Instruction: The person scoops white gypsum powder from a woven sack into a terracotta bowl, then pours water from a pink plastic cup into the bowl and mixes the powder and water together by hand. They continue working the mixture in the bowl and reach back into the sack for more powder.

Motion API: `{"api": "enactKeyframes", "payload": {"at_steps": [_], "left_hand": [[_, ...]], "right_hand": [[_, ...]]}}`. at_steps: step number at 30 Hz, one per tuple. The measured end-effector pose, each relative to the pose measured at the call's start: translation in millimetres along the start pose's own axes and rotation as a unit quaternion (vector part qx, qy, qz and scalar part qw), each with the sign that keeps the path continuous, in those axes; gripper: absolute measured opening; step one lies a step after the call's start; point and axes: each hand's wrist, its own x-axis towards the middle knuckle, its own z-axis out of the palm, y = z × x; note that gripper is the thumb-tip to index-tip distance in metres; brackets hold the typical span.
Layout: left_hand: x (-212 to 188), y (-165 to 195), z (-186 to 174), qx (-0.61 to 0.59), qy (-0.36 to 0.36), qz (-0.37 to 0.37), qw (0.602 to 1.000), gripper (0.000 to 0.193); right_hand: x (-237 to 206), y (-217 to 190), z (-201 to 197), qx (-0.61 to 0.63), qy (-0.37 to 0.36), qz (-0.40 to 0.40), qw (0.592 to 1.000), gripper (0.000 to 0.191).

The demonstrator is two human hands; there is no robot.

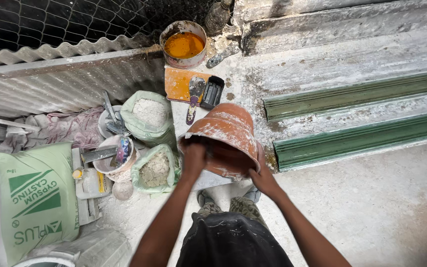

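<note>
A terracotta-coloured pot (231,129), dusted with white powder, is tipped on its side in front of me, its mouth facing me. My left hand (193,157) reaches into the pot's mouth at its left rim; whether it holds anything inside is hidden. My right hand (262,177) grips the pot's lower right rim and steadies it. My knees and feet show just below the pot.
A tin of orange paste (184,43), an orange board (180,84), a putty knife (194,96) and a black tray (212,92) lie beyond the pot. Two open green bags of powder (149,116) (155,170), a bowl of tools (114,155) and a large gypsum sack (35,198) stand left. Green mouldings (362,113) lie right.
</note>
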Motion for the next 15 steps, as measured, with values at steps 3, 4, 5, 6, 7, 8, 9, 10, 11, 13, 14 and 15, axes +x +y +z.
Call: {"api": "enactKeyframes", "payload": {"at_steps": [3, 4, 5, 6, 7, 8, 9, 10, 11, 13, 14, 15], "left_hand": [[-32.7, 22.8, 19.3, -0.262, 0.249, 0.104, 0.927, 0.035], [-35.8, 23.3, 18.8, -0.296, 0.134, 0.035, 0.945, 0.036], [-38.1, 20.4, 14.3, -0.325, 0.012, -0.036, 0.945, 0.038], [-37.1, 14.7, 6.5, -0.348, -0.114, -0.107, 0.925, 0.04], [-33.7, 4.1, -6.3, -0.349, -0.075, -0.054, 0.933, 0.034], [-31.1, -5.7, -20.1, -0.348, -0.035, -0.003, 0.937, 0.029], [-32.1, -8.0, -28.0, -0.278, 0.047, 0.036, 0.959, 0.028], [-33.6, -7.3, -35.0, -0.204, 0.132, 0.082, 0.966, 0.026], [-38.0, -1.8, -38.3, -0.129, 0.214, 0.126, 0.96, 0.025], [-53.5, 24.7, -31.6, -0.25, 0.137, -0.001, 0.959, 0.026], [-58.6, 39.2, -26.7, -0.308, 0.1, -0.062, 0.944, 0.026], [-61.7, 47.5, -24.9, -0.288, 0.059, -0.046, 0.955, 0.027]], "right_hand": [[-2.8, 16.1, 10.3, 0.029, 0.014, 0.008, 0.999, 0.099], [-2.0, 22.2, 9.4, 0.037, 0.017, 0.009, 0.999, 0.099], [-2.8, 28.4, 7.3, 0.04, 0.003, 0.012, 0.999, 0.099], [-3.5, 33.7, 5.7, 0.043, -0.01, 0.018, 0.999, 0.099], [-3.9, 37.8, 5.6, 0.047, -0.023, 0.023, 0.998, 0.098], [-4.0, 40.3, 7.1, 0.026, -0.016, 0.0, 1.0, 0.1], [-4.0, 40.5, 9.8, 0.004, -0.007, -0.026, 1.0, 0.102], [-3.0, 38.3, 12.4, -0.02, 0.007, -0.058, 0.998, 0.103], [-1.5, 33.6, 14.7, 0.017, 0.009, -0.02, 1.0, 0.102], [1.0, 17.0, 16.9, 0.095, 0.004, 0.068, 0.993, 0.098], [4.4, 6.3, 11.6, 0.063, -0.025, 0.064, 0.996, 0.098], [5.4, -5.0, -0.3, 0.03, -0.054, 0.06, 0.996, 0.098]]}}
